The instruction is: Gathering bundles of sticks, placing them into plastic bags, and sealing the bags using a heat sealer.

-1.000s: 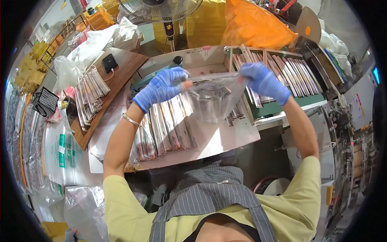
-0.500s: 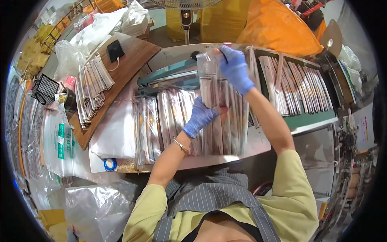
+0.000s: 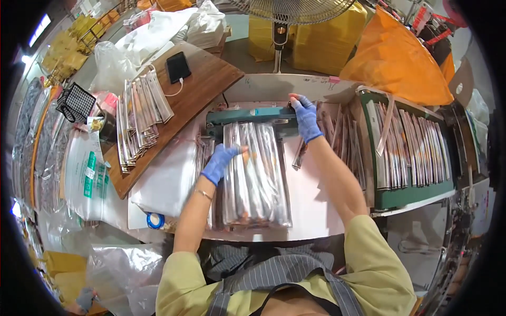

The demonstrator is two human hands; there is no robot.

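Observation:
A clear plastic bag of long, flat, printed packets [image 3: 255,181] lies lengthwise on the table before me. Its far end is at a long teal-green bar [image 3: 250,115], which looks like a bag sealer. My blue-gloved left hand [image 3: 222,162] holds the bag's left edge, thumb on top; the other fingers are partly hidden. At the bar's right end, my gloved right hand [image 3: 307,118] is closed on its dark handle, mostly covered by the fingers. Bare fingertips poke out of both gloves.
Loose packets [image 3: 342,139] stand right of the sealer, beside a green-lined tray [image 3: 408,195] of similar packets. A slanted wooden board [image 3: 208,68] carries more packets and a phone [image 3: 178,67]. White plastic sheets [image 3: 163,179] and a blue tape roll [image 3: 155,220] lie left. A fan [image 3: 279,39] stands behind.
The filled bag went from being held up between both hands to lying at the sealer. My right hand let go of its top and took the handle; the bar came down.

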